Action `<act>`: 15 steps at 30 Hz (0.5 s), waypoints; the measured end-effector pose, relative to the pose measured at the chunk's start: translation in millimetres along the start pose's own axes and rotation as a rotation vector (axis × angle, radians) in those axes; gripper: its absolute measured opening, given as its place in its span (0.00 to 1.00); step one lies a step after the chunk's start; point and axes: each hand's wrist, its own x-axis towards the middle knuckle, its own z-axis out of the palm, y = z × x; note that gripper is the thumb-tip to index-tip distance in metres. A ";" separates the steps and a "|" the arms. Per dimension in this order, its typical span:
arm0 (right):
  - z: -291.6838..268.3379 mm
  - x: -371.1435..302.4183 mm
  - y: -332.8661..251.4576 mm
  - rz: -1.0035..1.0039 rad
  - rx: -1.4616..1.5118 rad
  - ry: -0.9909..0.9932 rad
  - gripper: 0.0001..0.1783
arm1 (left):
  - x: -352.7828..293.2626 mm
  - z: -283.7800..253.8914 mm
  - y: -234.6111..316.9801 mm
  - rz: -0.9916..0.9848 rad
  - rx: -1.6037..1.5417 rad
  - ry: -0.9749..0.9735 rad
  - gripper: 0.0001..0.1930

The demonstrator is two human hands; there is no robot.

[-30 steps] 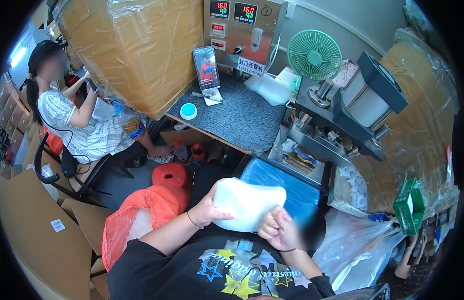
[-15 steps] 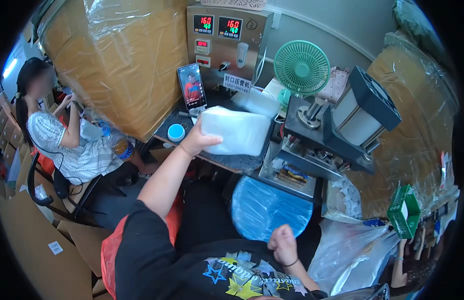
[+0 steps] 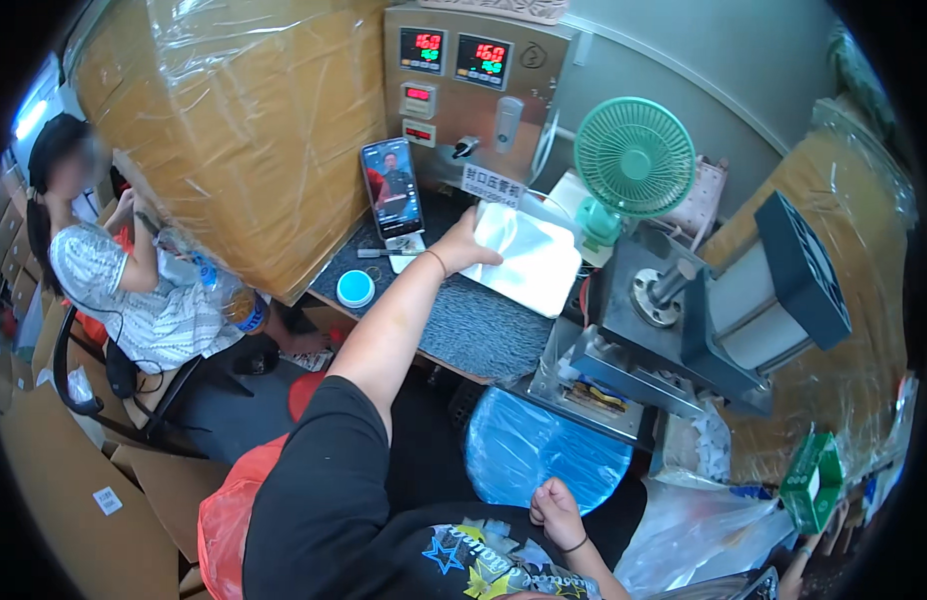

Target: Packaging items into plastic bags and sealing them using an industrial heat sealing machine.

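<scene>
My left hand [image 3: 466,246] is stretched across the table and grips the left edge of a rounded, rectangular white plastic box [image 3: 534,262], its thumb on the near side. The box catches the light; whether anything is in it I cannot tell. It is at the back of the dark textured mat [image 3: 474,325], in front of the steel control box [image 3: 474,105]. Low in front of my chest, my right hand [image 3: 559,512] is curled into a fist, with nothing showing in it. Below it is a blue plastic-wrapped round stool or tub top [image 3: 544,445].
A phone [image 3: 393,188] stands beside a blue-lidded jar [image 3: 355,289]. To the right are a green fan [image 3: 635,158] and a press machine [image 3: 724,290]. A large taped carton [image 3: 234,140] walls the left, where another person [image 3: 134,270] sits. A green carton [image 3: 812,482] is at right.
My left hand has carried the white box away from me and to the right, setting it lower at the table's back. My right hand stays curled. The view has shifted slightly.
</scene>
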 end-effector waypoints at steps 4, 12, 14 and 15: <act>-2.9 0.1 7.8 0.009 -0.178 -0.048 0.11 | -10.5 8.6 -7.8 -0.092 0.387 -0.011 0.60; -18.2 5.3 12.0 0.092 -0.153 0.004 0.10 | 5.4 6.9 -4.5 -0.008 0.443 0.088 0.65; -15.1 6.2 14.7 0.058 -0.293 -0.046 0.10 | 12.0 8.6 0.4 -0.049 0.468 0.057 0.66; -16.4 5.8 14.5 0.058 -0.295 -0.045 0.10 | 14.0 7.1 -0.8 -0.040 0.495 0.016 0.67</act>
